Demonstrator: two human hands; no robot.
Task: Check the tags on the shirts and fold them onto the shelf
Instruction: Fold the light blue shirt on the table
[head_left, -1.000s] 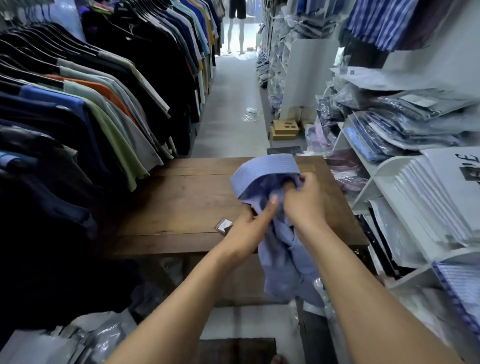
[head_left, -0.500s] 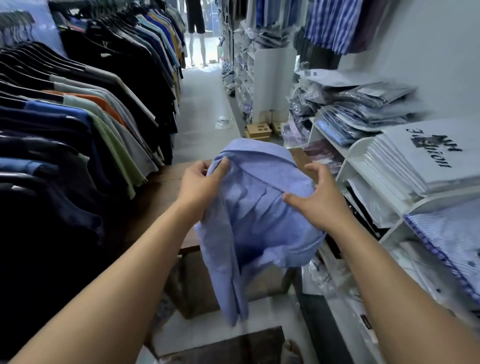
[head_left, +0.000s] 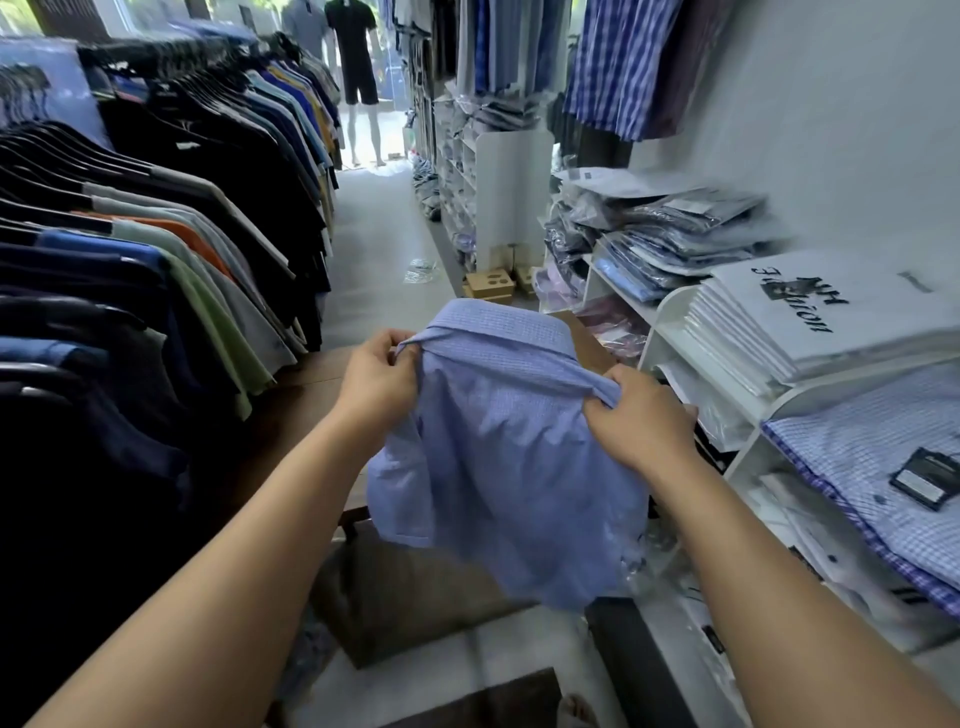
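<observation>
A person's left hand (head_left: 378, 382) and right hand (head_left: 640, 423) hold a light blue shirt (head_left: 498, 467) up by its collar line at the centre of the frame. It hangs in the air above the near edge of a dark wooden desk (head_left: 306, 400). The left fingers (head_left: 390, 343) pinch one end of the collar, and the right fingers (head_left: 621, 382) are curled tight round bunched cloth at the other. The body of the shirt hangs loose and rumpled below both hands, touching neither the desk nor the white shelf (head_left: 670, 317) at centre right.

The step in hand appears to be squaring the shirt for folding. No tag can be made out on it, possibly because the inner collar faces away from the camera.

The risks lie in the grip and the drop. A two-point pinch on thin cloth could slip, letting the hem fall to the floor (head_left: 384, 249). The bunching under the right hand could also put a crooked crease into the fold.

The shelf bays at right are already crowded, with a checked shirt (head_left: 852, 457) and its black tag (head_left: 930, 480) at lower right. A careless placement there could knock its neighbours askew. A rack of hanging shirts (head_left: 156, 234) fills the left of the frame.
</observation>
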